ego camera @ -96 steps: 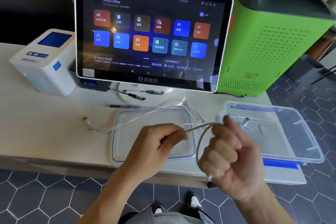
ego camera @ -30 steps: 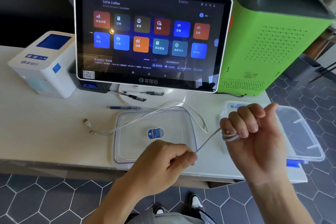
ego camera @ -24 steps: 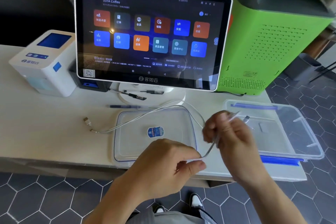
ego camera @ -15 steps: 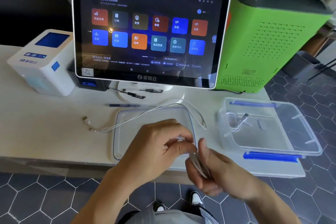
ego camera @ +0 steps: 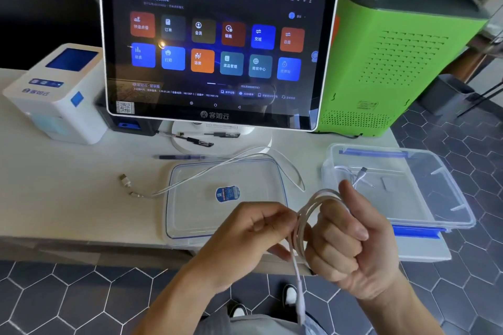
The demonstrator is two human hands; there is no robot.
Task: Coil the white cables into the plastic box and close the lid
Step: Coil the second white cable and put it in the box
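My right hand (ego camera: 351, 242) is a fist with a white cable (ego camera: 307, 209) looped several times around its fingers. My left hand (ego camera: 253, 228) pinches the same coil on its left side, and the cable's plug end (ego camera: 299, 299) dangles below both hands. A second white cable (ego camera: 217, 168) lies slack across the clear lid (ego camera: 190, 215), its plugs on the table to the left. The open plastic box (ego camera: 424, 198) with blue clips stands at the right and holds another coiled white cable (ego camera: 353, 177).
A touchscreen terminal (ego camera: 217, 46) stands behind the lid, a white printer (ego camera: 57, 95) at the left, a green machine (ego camera: 397, 49) at the back right. Pens (ego camera: 190, 140) lie by the terminal's base. The table's front edge runs under my hands.
The hands went from stretching the cable apart to winding it: the right hand rose and now carries several loops, the left hand closed in beside it, and the plug end now hangs free.
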